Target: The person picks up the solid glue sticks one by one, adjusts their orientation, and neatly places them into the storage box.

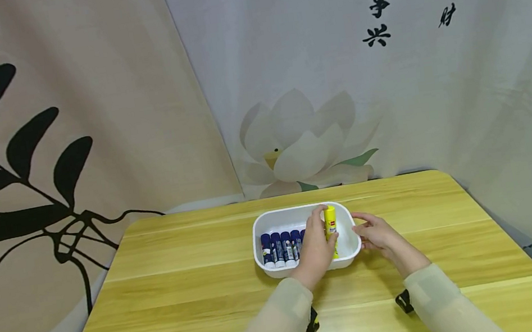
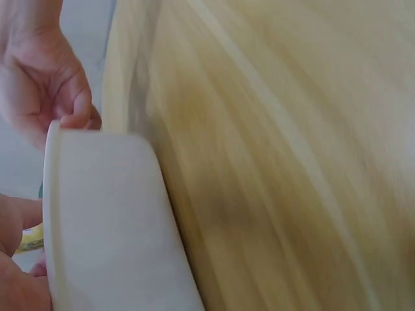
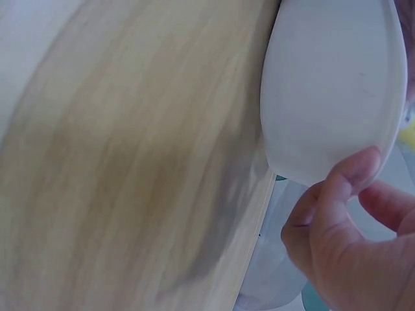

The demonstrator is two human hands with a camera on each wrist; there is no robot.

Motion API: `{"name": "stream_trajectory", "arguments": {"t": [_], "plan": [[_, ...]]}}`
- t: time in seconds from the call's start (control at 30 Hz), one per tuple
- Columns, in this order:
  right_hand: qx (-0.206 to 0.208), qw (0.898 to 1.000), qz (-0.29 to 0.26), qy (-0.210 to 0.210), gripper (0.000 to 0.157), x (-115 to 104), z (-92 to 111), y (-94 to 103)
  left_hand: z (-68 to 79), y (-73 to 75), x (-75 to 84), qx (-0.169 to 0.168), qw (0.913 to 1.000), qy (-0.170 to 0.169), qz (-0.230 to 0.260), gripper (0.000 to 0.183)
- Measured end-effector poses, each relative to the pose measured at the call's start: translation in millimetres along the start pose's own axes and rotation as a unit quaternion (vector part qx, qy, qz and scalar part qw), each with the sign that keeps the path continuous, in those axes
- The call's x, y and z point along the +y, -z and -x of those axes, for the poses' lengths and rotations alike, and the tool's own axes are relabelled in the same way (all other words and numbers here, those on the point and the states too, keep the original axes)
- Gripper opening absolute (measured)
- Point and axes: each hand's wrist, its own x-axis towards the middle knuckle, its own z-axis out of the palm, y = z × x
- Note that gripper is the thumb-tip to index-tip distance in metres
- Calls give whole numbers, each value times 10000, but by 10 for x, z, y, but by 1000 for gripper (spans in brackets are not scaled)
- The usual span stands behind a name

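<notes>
A white plastic box [image 1: 298,269] with rounded corners stands on the table. Several dark blue glue sticks with white ends [image 1: 277,248] lie side by side in its left part, partly hidden by the left hand. At its right part a yellow glue stick [image 1: 330,219] is upright in the head view. My left hand [image 1: 313,253] reaches over the front rim and holds that yellow stick between thumb and fingers. My right hand [image 1: 380,235] is at the box's right end. In the right wrist view, its thumb and fingers [image 3: 353,172] pinch the rim.
The wooden table [image 1: 189,313] extends around the box on all sides. Behind its far edge hangs a printed curtain [image 1: 133,94]. A black wrist strap [image 1: 404,301] shows below the right sleeve, another [image 1: 311,324] below the left.
</notes>
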Motion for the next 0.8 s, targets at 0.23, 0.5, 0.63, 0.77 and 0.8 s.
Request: {"name": "stream_trajectory", "arguments": {"t": [0.23, 0.5, 0.63, 0.77, 0.8], "plan": [[-67, 9999, -78, 11, 50, -10, 15, 17, -33, -84, 61, -491, 9981, 340, 141, 68], [-130, 9998, -160, 43, 50, -15, 24, 23, -41, -139, 103, -685, 9891, 503, -1205, 70], [-109, 9997, -184, 72, 49, -7, 15, 19, -67, -172, 94, -539, 9774, 481, -1989, 70], [-134, 9996, -241, 69, 49, 6, 11, 10, -91, -190, 54, -601, 9636, 656, -2522, 69], [-135, 9996, -232, 75, 49, 8, 10, 9, -95, -193, 47, -645, 9606, 696, -2611, 69]]}}
